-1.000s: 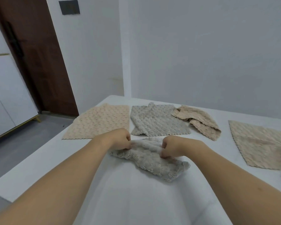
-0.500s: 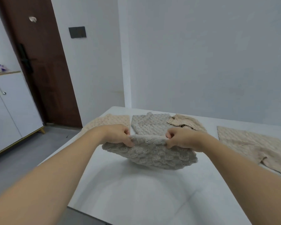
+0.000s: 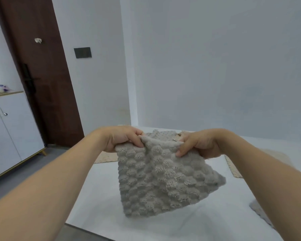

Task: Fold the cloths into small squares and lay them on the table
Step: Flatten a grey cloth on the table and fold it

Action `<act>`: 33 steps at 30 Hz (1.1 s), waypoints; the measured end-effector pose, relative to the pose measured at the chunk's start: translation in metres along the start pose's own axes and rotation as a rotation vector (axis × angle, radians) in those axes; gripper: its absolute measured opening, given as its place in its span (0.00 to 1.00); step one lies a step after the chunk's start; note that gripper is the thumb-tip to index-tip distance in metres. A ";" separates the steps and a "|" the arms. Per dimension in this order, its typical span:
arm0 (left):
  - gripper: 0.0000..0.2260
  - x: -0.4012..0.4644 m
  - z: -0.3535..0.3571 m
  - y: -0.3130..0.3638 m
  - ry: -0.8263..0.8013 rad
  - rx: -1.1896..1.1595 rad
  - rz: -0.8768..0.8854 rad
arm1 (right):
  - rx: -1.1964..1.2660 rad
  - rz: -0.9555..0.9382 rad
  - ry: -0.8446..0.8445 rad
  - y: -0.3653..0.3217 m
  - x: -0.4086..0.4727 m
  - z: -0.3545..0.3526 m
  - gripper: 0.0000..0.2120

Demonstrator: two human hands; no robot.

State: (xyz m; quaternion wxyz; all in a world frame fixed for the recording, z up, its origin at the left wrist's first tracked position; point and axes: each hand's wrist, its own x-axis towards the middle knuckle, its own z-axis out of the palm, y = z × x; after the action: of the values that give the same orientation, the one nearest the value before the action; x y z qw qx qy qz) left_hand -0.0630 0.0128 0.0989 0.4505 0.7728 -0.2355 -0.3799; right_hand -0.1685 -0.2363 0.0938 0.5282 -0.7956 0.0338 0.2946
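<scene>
A grey bobbled cloth hangs in the air above the white table, held by its top edge. My left hand pinches the cloth's upper left corner and my right hand pinches its upper right part. The cloth droops unevenly, its right lower corner flaring out. Behind it another grey cloth lies on the table, mostly hidden.
A beige cloth lies flat at the table's left, another beige cloth peeks out at the right, and a grey cloth edge shows under my right forearm. A brown door and a white cabinet stand at the left.
Both hands have lifted the grey cloth off the table and raised it, so it now hangs down open. The camera has tilted up.
</scene>
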 end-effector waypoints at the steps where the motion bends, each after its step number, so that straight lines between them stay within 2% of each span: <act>1: 0.10 0.004 -0.001 -0.003 -0.022 0.009 -0.026 | -0.012 -0.004 -0.015 0.002 0.003 -0.001 0.23; 3: 0.14 0.013 -0.001 -0.009 -0.060 0.047 -0.095 | 0.001 -0.015 -0.020 0.006 0.009 -0.005 0.18; 6: 0.12 0.032 -0.003 -0.020 -0.057 0.104 -0.172 | 0.020 -0.004 0.042 0.014 0.027 -0.014 0.08; 10: 0.04 0.062 -0.008 -0.035 0.033 0.183 -0.221 | -0.118 0.043 0.192 0.024 0.062 -0.025 0.04; 12: 0.04 0.081 -0.016 -0.046 0.138 0.286 -0.200 | -0.182 0.031 0.276 0.028 0.079 -0.032 0.04; 15: 0.09 0.106 -0.026 -0.064 0.297 0.543 -0.118 | -0.430 -0.036 0.444 0.032 0.104 -0.044 0.03; 19: 0.16 0.132 -0.036 -0.066 0.455 0.656 0.016 | -0.791 -0.045 0.650 0.027 0.131 -0.063 0.05; 23: 0.12 0.138 -0.051 -0.034 0.781 0.842 0.239 | -0.917 -0.163 0.940 -0.008 0.131 -0.090 0.12; 26: 0.13 0.116 -0.056 0.003 0.953 0.893 0.407 | -0.969 -0.320 1.134 -0.039 0.108 -0.100 0.12; 30: 0.12 0.085 -0.056 0.022 0.979 0.950 0.534 | -1.034 -0.456 1.233 -0.050 0.068 -0.094 0.09; 33: 0.13 0.065 -0.039 0.003 0.886 1.027 0.510 | -1.142 -0.395 1.146 -0.032 0.047 -0.075 0.08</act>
State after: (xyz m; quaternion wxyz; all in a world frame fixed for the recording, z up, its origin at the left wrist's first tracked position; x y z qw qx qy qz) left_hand 0.0075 -0.0149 0.0893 0.1585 0.8894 -0.3523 0.2443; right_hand -0.0855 -0.2743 0.1164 -0.0135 -0.9592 0.0027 -0.2823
